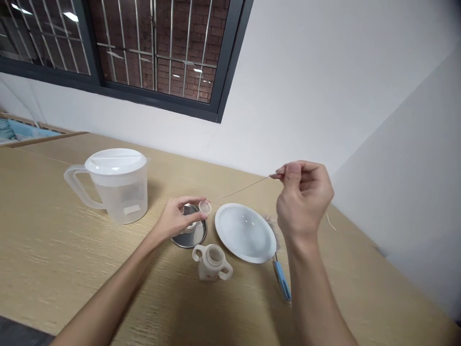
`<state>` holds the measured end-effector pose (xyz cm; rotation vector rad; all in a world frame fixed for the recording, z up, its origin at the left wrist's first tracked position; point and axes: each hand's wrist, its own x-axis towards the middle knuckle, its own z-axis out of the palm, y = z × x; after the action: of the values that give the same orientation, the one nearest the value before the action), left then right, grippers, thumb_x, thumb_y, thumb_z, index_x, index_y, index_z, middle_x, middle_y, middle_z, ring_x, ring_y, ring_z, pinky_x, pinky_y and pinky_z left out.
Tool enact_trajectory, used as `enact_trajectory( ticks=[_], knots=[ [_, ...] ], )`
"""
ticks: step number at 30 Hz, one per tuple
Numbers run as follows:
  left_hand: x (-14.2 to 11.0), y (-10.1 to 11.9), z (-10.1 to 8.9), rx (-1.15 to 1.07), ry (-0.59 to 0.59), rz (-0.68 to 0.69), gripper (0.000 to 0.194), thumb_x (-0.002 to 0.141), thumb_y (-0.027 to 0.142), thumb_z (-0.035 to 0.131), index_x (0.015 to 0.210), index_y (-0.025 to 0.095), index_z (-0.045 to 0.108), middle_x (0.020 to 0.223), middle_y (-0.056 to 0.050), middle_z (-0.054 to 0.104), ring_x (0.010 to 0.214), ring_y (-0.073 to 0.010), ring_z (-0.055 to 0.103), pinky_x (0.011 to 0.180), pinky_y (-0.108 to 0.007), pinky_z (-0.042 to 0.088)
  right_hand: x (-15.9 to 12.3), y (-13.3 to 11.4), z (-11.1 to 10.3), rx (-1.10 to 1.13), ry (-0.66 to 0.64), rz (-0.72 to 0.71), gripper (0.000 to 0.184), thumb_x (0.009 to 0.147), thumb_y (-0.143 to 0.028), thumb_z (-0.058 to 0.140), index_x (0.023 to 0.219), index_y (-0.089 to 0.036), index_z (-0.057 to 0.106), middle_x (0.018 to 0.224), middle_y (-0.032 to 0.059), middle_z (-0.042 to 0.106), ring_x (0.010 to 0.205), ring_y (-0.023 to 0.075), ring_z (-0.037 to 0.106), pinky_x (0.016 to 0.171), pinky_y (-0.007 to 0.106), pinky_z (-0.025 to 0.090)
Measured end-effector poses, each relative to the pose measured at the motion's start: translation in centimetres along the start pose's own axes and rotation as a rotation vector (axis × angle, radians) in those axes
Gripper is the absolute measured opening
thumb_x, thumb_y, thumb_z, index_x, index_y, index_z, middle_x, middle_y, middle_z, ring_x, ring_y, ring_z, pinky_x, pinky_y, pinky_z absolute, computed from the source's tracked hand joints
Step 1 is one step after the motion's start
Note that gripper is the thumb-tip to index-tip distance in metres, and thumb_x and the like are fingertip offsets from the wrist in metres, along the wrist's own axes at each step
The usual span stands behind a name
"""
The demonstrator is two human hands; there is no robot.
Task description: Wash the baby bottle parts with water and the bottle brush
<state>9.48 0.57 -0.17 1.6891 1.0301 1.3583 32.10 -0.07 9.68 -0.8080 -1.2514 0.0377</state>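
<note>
My left hand (182, 216) pinches a small round translucent cap (205, 207) between thumb and fingertips, above a round metal tray (183, 241). A whitish part on the tray is half hidden by that hand. Raised at the right, my right hand (304, 192) is closed on a thin pale wire-like stick (245, 188). Its tip points down and left, ending close to the cap but apart from it. A translucent two-handled cup (212, 263) stands open-topped in front of the tray. To its right is a white bowl (245, 233).
A lidded translucent pitcher (122, 187) stands at the left, its handle facing left. A blue-handled brush (282, 281) lies beside the bowl, partly behind my right forearm. A thin white strand (330, 222) shows right of my wrist. Wall and barred window (154, 48) bound the wooden table (82, 259).
</note>
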Motion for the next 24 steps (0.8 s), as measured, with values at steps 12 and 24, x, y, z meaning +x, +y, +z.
enact_trajectory(
  ticks=[12,24],
  knots=[
    [0.0,0.2,0.3,-0.141,0.005,0.045,0.048,0.064,0.031,0.086,0.109,0.018,0.073,0.109,-0.011,0.076,0.104,-0.0266,0.069,0.095,-0.037,0.052,-1.4,-1.1,1.4,-0.003,-0.09,-0.046,0.014,0.097,-0.032,0.054,0.09,-0.02,0.055,0.081,0.001,0.061,0.076,0.0134,0.063,0.073,0.031,0.054],
    [-0.1,-0.3,0.4,-0.094,-0.002,0.034,0.046,0.066,0.031,0.085,0.108,0.018,0.074,0.11,-0.011,0.075,0.101,-0.0257,0.069,0.093,-0.037,0.052,-1.7,-1.5,1.2,-0.061,-0.179,-0.128,0.009,0.098,-0.025,0.052,0.091,-0.021,0.056,0.081,-0.0003,0.061,0.077,0.0123,0.062,0.07,0.027,0.051]
  ],
)
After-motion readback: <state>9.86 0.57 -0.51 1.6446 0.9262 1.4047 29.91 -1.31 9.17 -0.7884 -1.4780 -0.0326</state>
